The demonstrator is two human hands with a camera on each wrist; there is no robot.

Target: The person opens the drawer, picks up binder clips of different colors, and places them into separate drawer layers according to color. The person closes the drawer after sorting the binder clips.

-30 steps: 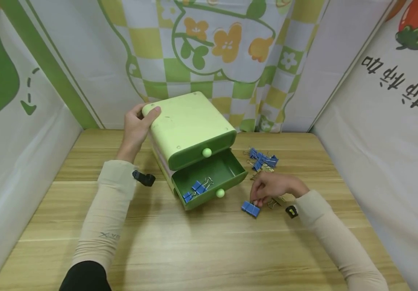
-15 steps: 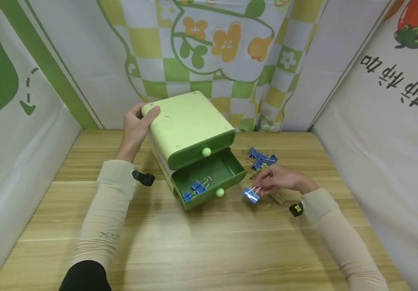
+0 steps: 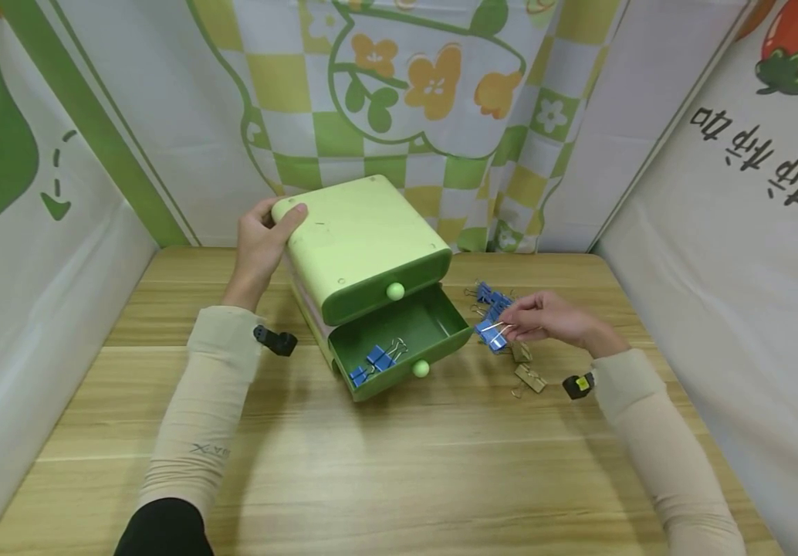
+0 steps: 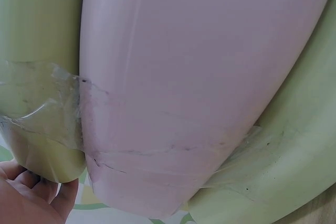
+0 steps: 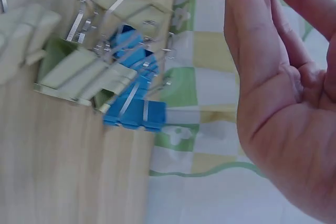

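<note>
My left hand [image 3: 260, 247] grips the back left corner of a light green desktop drawer box [image 3: 364, 232], its thumb lying on the top. In the left wrist view, fingers bend round the box's edge beside a pink middle section [image 4: 173, 87] with clear tape. The lower drawer [image 3: 434, 316] is pulled out and holds blue binder clips [image 3: 381, 357]. To its right, my right hand [image 3: 552, 320] pinches a blue binder clip [image 3: 491, 336] by its wire handles, above the table. In the right wrist view, that clip is mostly hidden by the hand [image 5: 289, 93].
Blue binder clips [image 3: 492, 297] lie heaped behind the right hand. Yellowish binder clips [image 3: 530, 378] lie nearer on the wooden table [image 3: 399, 479]. The upper drawer [image 3: 371, 297] is pushed in. A checked curtain [image 3: 343, 131] hangs behind, with printed cloth walls at both sides.
My right hand has lifted the blue binder clip off the table and carried it away from me, uncovering yellowish clips. The left hand and the drawer box have stayed put.
</note>
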